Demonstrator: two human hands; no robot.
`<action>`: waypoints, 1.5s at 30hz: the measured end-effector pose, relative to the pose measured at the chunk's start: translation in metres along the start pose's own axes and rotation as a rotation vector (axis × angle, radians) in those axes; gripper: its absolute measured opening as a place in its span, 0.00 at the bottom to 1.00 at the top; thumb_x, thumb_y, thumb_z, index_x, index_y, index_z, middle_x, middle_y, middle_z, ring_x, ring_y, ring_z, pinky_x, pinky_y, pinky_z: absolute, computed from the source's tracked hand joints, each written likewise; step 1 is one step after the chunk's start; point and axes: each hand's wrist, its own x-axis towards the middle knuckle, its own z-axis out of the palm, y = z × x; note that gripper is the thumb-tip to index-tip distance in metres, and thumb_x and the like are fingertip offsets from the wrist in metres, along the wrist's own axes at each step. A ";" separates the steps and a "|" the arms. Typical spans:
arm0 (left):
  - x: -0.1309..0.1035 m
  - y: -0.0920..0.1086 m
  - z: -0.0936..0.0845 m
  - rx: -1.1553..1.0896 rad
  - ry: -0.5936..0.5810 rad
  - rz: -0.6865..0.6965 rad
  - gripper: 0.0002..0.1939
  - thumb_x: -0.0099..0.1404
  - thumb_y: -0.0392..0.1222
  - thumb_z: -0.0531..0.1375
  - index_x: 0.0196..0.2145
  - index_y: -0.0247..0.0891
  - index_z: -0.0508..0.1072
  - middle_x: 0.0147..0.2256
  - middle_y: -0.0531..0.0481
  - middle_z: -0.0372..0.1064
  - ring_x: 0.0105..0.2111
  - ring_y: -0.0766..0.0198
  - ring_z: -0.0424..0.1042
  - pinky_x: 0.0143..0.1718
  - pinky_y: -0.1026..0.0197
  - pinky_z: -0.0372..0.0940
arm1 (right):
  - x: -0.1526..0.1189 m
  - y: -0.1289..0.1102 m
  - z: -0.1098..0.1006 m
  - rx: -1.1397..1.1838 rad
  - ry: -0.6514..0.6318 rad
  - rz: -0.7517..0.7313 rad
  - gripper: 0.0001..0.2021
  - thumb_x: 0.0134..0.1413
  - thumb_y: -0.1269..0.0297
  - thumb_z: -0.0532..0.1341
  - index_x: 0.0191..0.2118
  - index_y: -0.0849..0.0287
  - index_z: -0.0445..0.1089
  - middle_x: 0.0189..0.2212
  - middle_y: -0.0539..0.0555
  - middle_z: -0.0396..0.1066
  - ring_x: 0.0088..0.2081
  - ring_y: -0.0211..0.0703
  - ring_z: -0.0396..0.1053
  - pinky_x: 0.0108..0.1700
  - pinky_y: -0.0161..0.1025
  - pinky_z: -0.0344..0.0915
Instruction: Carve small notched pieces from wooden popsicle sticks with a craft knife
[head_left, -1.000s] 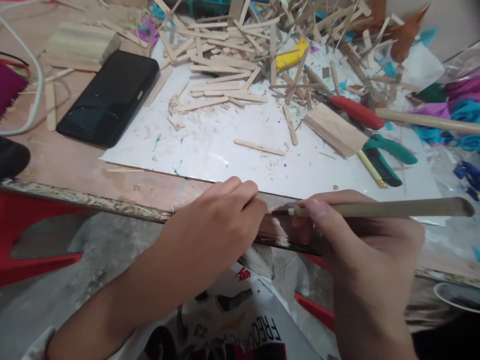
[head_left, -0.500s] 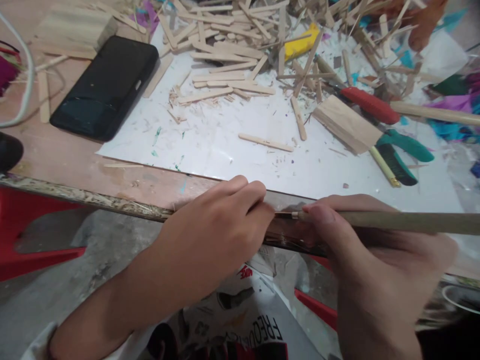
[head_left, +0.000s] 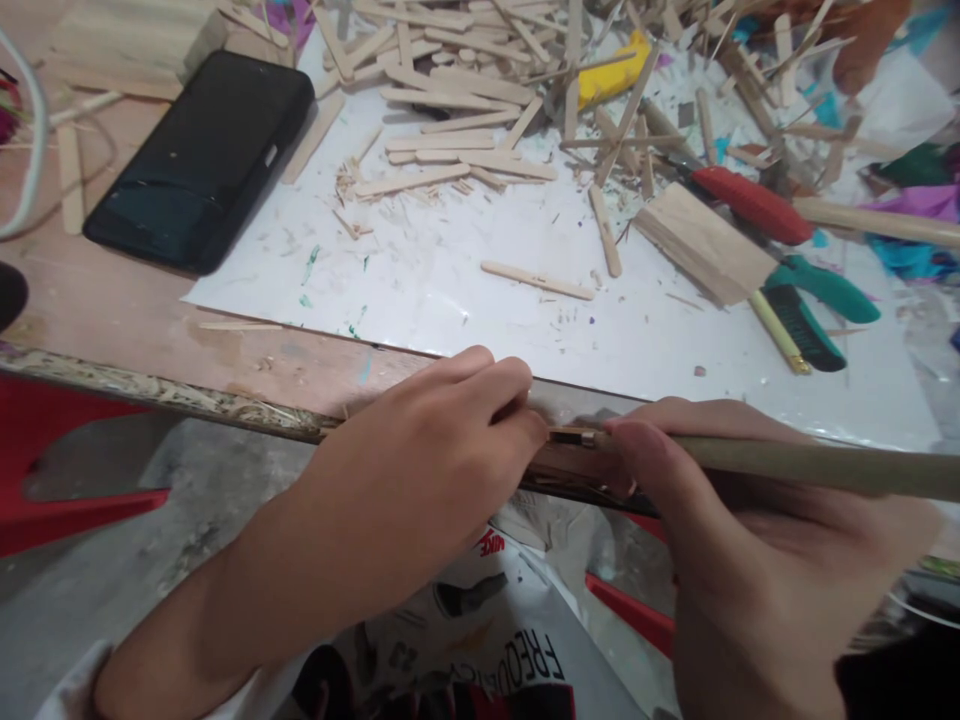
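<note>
A long, thin olive-tan brush handle (head_left: 810,464) lies level along the table edge, metal ferrule pointing left.

Long tool's handle (head_left: 825,466) cut off at right edge; its tip hidden under left hand (head_left: 442,450).

Near worktop (head_left: 135,320) edge: left hand (head_left: 435,450) curled, right hand (head_left: 720,520) gripping a brush (head_left: 810,465), tip between both. Far: scattered craft sticks (head_left: 450,100), black phone (head_left: 199,160) left, pliers (head_left: 795,300) right.

black phone (head_left: 199,160) | craft sticks (head_left: 450,110) | red-handled pliers (head_left: 750,203) | wood block (head_left: 705,245) | green-handled cutters (head_left: 814,305)
</note>
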 end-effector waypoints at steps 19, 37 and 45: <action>0.004 0.005 0.000 0.139 0.003 0.086 0.14 0.73 0.23 0.59 0.40 0.36 0.83 0.44 0.46 0.79 0.46 0.54 0.71 0.51 0.51 0.69 | -0.001 -0.015 0.003 -0.066 0.022 0.048 0.06 0.66 0.62 0.74 0.35 0.47 0.83 0.27 0.45 0.76 0.26 0.34 0.69 0.31 0.39 0.67; 0.004 0.004 -0.003 -0.073 -0.070 -0.097 0.15 0.68 0.20 0.57 0.37 0.38 0.77 0.40 0.50 0.72 0.40 0.61 0.70 0.41 0.58 0.63 | 0.012 -0.002 0.004 -0.043 -0.144 -0.117 0.07 0.67 0.63 0.72 0.34 0.52 0.80 0.24 0.47 0.77 0.23 0.35 0.70 0.25 0.35 0.65; 0.006 0.006 -0.003 -0.043 -0.086 -0.102 0.14 0.70 0.22 0.59 0.38 0.38 0.78 0.41 0.51 0.72 0.41 0.60 0.70 0.40 0.57 0.62 | 0.012 0.003 -0.009 0.151 -0.149 -0.071 0.03 0.64 0.66 0.75 0.37 0.49 0.85 0.29 0.48 0.78 0.28 0.35 0.71 0.29 0.35 0.66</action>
